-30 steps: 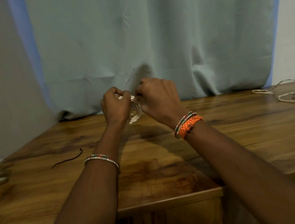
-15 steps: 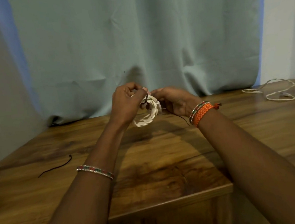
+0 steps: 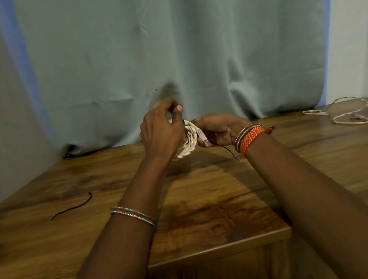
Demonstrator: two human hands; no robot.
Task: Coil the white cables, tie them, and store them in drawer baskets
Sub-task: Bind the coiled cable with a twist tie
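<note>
Coiled white cable (image 3: 188,138), twisted ring with grey plug end: held above the brown wooden table (image 3: 210,216), centre of view. Left hand (image 3: 161,132): fingers curled around the coil's 9 o'clock side. Right hand (image 3: 219,128): grips the 3 o'clock side; thin black tie string (image 3: 229,150) hangs below it. Second black string (image 3: 71,207): on table, 8 o'clock. Loose white cable (image 3: 345,114): on table, 2 o'clock, well apart. Pale green curtain (image 3: 168,49): behind.
</note>
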